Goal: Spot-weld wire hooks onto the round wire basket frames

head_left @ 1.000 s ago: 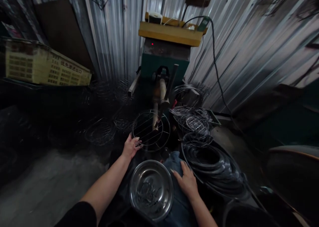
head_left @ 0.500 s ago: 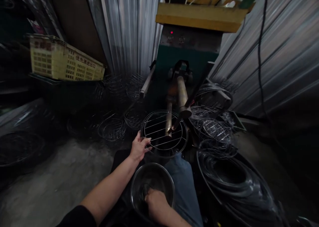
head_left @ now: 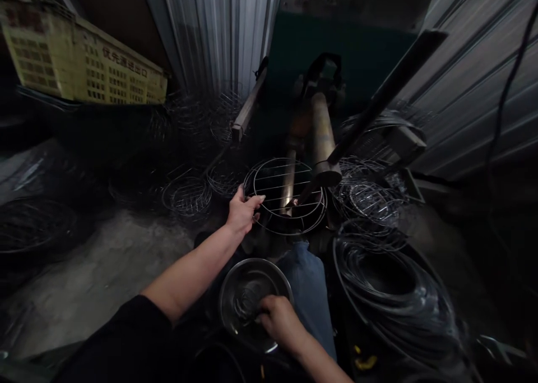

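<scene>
My left hand (head_left: 242,210) grips the left edge of a round wire rack (head_left: 269,176), thumb on top and fingers curled round the rim. The rack has a double ring with parallel cross wires. It sits between the upper metal rod (head_left: 323,136) and the lower metal rod (head_left: 288,184) of the machine, whose tip touches or lies close to the wires. Over the right side of a steel bowl (head_left: 227,293), my right hand (head_left: 275,318) has its fingers pinched together; whatever they hold is too small to make out. Small wire pieces (head_left: 247,303) lie in the bowl.
Wire racks (head_left: 189,198) stand in stacks on the left, and more wire frames (head_left: 370,195) are piled on the right. A large coil of wire (head_left: 424,310) lies at lower right. The yellow crate (head_left: 92,63) is at upper left. A slanted dark bar (head_left: 386,91) crosses before the machine.
My right hand has risen from inside the bowl toward its right rim. My left hand still grips the rack, which is tilted more. The view has dipped and come closer to the machine.
</scene>
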Tool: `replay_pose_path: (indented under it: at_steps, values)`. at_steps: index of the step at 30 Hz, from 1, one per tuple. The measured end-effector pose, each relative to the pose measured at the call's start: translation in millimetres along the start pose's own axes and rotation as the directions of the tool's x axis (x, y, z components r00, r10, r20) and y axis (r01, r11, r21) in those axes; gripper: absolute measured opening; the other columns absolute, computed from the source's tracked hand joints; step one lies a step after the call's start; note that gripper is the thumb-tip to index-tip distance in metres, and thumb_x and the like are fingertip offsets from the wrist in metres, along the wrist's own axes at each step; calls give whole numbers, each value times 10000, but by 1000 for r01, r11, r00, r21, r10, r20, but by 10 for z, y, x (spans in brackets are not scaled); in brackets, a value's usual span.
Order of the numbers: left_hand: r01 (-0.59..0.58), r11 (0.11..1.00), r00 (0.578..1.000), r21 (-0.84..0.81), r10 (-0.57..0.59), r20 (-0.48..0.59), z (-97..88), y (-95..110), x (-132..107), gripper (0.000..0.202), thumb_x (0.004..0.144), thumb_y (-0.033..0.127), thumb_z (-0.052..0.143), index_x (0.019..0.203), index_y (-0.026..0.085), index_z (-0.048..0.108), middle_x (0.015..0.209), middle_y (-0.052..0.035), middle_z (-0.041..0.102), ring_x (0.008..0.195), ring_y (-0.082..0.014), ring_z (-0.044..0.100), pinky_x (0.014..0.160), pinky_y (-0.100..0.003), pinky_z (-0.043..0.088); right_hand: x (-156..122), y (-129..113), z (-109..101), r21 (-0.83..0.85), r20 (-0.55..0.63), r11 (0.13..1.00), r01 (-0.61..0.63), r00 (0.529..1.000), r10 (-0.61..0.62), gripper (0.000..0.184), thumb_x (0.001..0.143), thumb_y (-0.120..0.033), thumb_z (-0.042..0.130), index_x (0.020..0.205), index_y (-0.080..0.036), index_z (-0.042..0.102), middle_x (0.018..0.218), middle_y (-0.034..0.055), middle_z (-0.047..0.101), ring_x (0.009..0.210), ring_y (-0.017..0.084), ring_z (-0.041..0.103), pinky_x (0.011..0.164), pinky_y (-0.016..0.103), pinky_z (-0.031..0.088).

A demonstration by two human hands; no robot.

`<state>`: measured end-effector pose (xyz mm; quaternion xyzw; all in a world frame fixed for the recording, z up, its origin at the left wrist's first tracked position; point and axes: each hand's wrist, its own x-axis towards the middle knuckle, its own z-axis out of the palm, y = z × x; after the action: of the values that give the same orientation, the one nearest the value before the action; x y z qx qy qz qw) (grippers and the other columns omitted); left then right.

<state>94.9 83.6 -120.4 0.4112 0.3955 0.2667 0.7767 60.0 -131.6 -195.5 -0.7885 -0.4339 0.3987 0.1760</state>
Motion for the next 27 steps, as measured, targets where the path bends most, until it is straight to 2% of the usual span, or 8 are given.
replay_pose_path:
  at_steps: [4, 7, 10, 12, 14, 17, 22, 27]
  values:
    - [17, 1000, 999, -23, -17, -31, 3, -45, 14, 806, 603, 203, 762, 1333, 293, 434, 768, 53, 517, 592, -69, 478, 492, -179, 372, -39, 184, -125, 387, -10, 919, -71, 997, 82, 180, 755, -137, 460, 850, -189, 604, 690, -16, 664, 593, 144, 640, 568, 216, 462]
    - [0, 999, 999, -51, -1, -33, -6, -49, 25, 764, 597, 181, 759, 1293, 279, 461, 759, 56, 521, 579, -60, 474, 502, -179, 374, -62, 293, -253, 470, -23, 875, -113, 990, 140, 115, 793, -206, 482, 855, -187, 577, 624, -28, 620, 553, 152, 619, 539, 228, 464]
    - [-11, 997, 1000, -78, 9, -21, 18, -58, 27, 756, 601, 146, 742, 1295, 264, 467, 713, 64, 517, 563, -57, 472, 515, -180, 378, -50, 321, -305, 283, -67, 950, -133, 985, 158, 237, 777, -150, 498, 967, -158, 640, 745, 24, 690, 705, 179, 665, 696, 263, 504]
    - [-10, 996, 999, -86, 7, -31, 46, -78, 25, 818, 617, 125, 727, 1361, 260, 415, 687, 69, 514, 564, -59, 470, 520, -179, 375, 4, 282, -280, 106, -102, 989, -101, 988, 112, 340, 770, -99, 494, 1059, -149, 668, 943, 69, 718, 930, 196, 665, 863, 272, 476]
    - [-4, 995, 999, -98, -1, -54, 68, -99, 19, 887, 636, 114, 719, 1425, 261, 341, 670, 74, 515, 569, -61, 471, 526, -176, 371, 93, 211, -216, -71, -102, 993, -93, 991, 85, 383, 786, -76, 477, 1106, -143, 676, 1048, 87, 701, 1054, 197, 628, 940, 258, 433]
    - [3, 992, 997, -124, -12, -74, 76, -118, 2, 927, 656, 109, 719, 1461, 270, 289, 651, 79, 520, 571, -58, 473, 537, -169, 367, 250, 93, -71, -232, -64, 965, -120, 992, 108, 391, 819, -76, 451, 1131, -145, 675, 1090, 94, 680, 1054, 190, 626, 932, 243, 430]
    - [18, 987, 997, -162, -31, -78, 45, -122, -33, 954, 636, 101, 754, 1456, 298, 310, 657, 79, 528, 574, -54, 482, 556, -165, 373, 402, -59, 156, -297, -63, 941, -162, 987, 150, 339, 851, -91, 429, 1072, -135, 682, 1153, 137, 632, 997, 225, 646, 811, 288, 479]
    - [27, 987, 996, -158, -39, -74, -6, -116, -57, 952, 650, 105, 750, 1465, 299, 298, 672, 71, 533, 579, -59, 490, 582, -177, 392, 384, -88, 172, -312, -24, 936, -163, 986, 163, 294, 822, -84, 470, 994, -151, 698, 1129, 120, 648, 952, 210, 669, 765, 267, 479]
